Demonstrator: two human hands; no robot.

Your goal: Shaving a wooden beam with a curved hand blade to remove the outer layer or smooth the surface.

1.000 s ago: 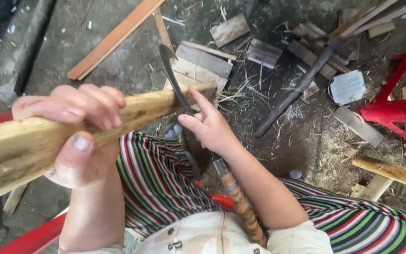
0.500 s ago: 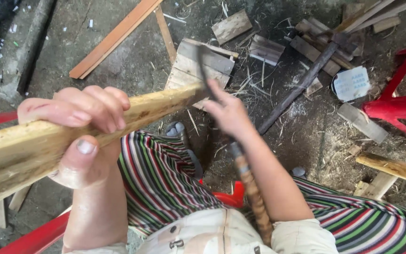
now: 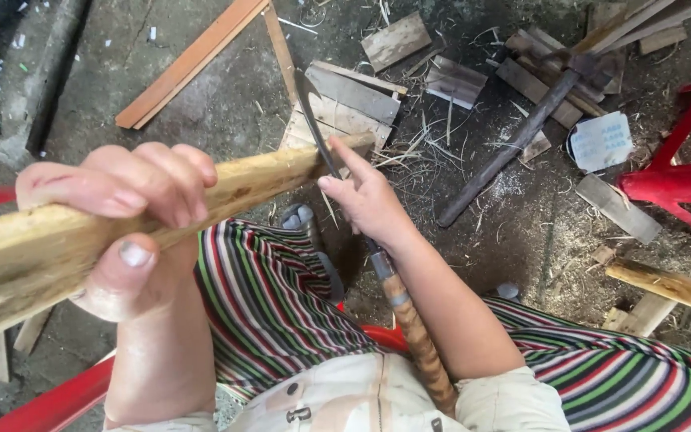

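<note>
**Shaving a wooden strip above a littered dirt floor**

Dirt floor [image 3: 225, 104] strewn with shavings and offcuts lies beneath the work. At the centre, a long pale wooden strip [image 3: 265, 180] slants from lower left up toward the middle of the view, held off the ground over the person's lap. The left hand [image 3: 121, 216] is wrapped tightly round it near the camera, fingers over the top and thumb pressed beneath, seemingly to steady it against the cutting. At the strip's far end a curved knife blade [image 3: 313, 120] crosses the wood edge-on. The right hand [image 3: 365, 200] is closed on the knife just below the blade, forefinger stretched along the strip as if to guide the cut; the long wrapped handle [image 3: 413, 336] runs back along the forearm, likely for leverage. Striped trousers [image 3: 273, 304] fill the lap below. Further out lie flat wood scraps [image 3: 345, 104], a dark hammer-like tool [image 3: 513, 144] and a red plastic stool [image 3: 681, 176].
</note>
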